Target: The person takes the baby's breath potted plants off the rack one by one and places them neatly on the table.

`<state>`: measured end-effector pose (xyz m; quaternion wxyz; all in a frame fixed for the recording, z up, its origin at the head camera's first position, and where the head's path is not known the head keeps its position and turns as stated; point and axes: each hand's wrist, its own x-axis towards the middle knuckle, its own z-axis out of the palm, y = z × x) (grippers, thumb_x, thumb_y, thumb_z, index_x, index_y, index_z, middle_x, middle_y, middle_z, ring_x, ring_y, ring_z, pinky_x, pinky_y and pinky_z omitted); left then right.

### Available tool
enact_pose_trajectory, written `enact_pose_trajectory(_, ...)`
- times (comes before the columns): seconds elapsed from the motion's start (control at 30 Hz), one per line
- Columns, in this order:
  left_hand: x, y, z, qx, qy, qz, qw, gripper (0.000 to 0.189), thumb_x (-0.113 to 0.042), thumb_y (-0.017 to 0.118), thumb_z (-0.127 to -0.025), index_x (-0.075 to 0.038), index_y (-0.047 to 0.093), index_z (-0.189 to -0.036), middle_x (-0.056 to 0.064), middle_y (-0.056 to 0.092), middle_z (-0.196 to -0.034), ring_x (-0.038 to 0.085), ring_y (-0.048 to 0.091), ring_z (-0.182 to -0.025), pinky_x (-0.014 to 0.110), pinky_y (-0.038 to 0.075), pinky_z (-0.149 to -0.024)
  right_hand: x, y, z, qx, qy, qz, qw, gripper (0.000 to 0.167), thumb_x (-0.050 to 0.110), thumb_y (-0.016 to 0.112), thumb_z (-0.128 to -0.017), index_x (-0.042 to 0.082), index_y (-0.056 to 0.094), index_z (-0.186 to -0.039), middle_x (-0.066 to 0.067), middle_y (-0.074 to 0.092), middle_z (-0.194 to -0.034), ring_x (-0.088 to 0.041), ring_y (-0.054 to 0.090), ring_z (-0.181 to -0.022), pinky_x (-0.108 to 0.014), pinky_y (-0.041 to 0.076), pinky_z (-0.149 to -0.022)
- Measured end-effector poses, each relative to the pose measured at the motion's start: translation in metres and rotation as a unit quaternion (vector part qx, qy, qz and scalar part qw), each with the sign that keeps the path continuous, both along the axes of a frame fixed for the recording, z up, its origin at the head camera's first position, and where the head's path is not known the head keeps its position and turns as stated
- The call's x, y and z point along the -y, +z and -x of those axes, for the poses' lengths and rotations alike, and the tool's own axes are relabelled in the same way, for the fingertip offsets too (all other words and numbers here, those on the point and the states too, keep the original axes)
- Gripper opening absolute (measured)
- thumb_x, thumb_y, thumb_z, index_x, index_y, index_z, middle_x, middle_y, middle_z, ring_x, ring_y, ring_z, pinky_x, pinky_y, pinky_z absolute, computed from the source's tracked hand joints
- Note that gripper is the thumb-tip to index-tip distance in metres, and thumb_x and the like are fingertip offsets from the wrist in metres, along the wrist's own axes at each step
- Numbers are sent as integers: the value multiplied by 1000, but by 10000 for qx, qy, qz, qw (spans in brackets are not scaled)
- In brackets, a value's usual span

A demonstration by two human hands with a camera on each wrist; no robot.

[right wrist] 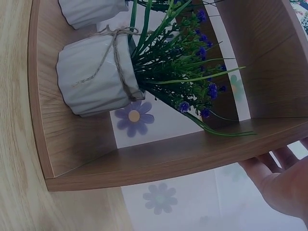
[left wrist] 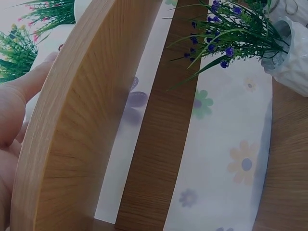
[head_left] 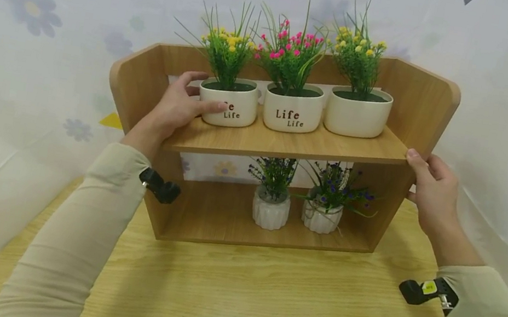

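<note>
My left hand [head_left: 180, 105] holds the left oval cream pot [head_left: 240, 118] of yellow flowers, thumb across its printed front and fingers around its far left side. This pot stands on the upper board of a two-tier wooden shelf [head_left: 296, 146]. At the shelf's right side my right hand [head_left: 437, 196] grips the side panel, thumb on its front edge near the upper board and fingers along the outside. In the right wrist view that hand [right wrist: 284, 180] is partly cut off by the frame.
Beside the held pot stand a cream pot [head_left: 291, 122] with pink flowers and another cream pot [head_left: 356, 116] with yellow ones. Below are two white ribbed pots, one plain [head_left: 269, 213] and one tied with twine [head_left: 320, 220]. The shelf rests on a wooden table [head_left: 262, 298].
</note>
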<state>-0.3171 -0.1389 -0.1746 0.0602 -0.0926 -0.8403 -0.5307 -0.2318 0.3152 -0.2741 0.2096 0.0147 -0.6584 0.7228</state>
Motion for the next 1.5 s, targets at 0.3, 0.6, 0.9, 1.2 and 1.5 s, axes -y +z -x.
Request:
enact_pose_trajectory(0.3,0,-2,0,-83,136,-32,9999,95,-36,88,-78,-20,35,-155,14,47,-149,24,46,-136,39,39,-110,3,1,-1,-32,-7,109,9999,18,32,71,-95,15,69,-99,4,66,-95,-12,63,-89,-24,57,-63)
enact_pose_trajectory(0.6,1,-2,-8,-196,204,-79,9996,92,-34,87,-80,-18,35,-154,15,47,-148,26,49,-134,39,41,-109,3,0,-2,7,-43,51,10000,20,34,71,-95,16,69,-105,5,66,-98,-11,63,-92,-22,57,-64)
enact_pose_trajectory(0.9,4,0,-19,-87,310,-208,9993,93,-34,88,-79,-22,35,-155,13,46,-150,25,48,-135,40,42,-109,3,0,-2,18,-52,83,10000,20,34,71,-95,16,70,-103,5,65,-99,-12,62,-93,-22,57,-64)
enact_pose_trajectory(1.2,5,1,-36,-77,209,-446,9988,94,-34,89,-75,-27,38,-154,10,50,-148,24,50,-133,42,47,-105,4,-1,-2,66,-74,257,9996,19,33,73,-94,18,75,-104,6,67,-98,-9,65,-90,-22,57,-64)
enact_pose_trajectory(1.5,11,-2,-66,-433,31,28,9991,91,-43,87,-76,-32,40,-152,6,55,-142,25,53,-131,46,43,-108,2,-1,-3,185,-150,224,9995,26,36,74,-92,20,76,-113,8,67,-104,-9,64,-96,-21,57,-64)
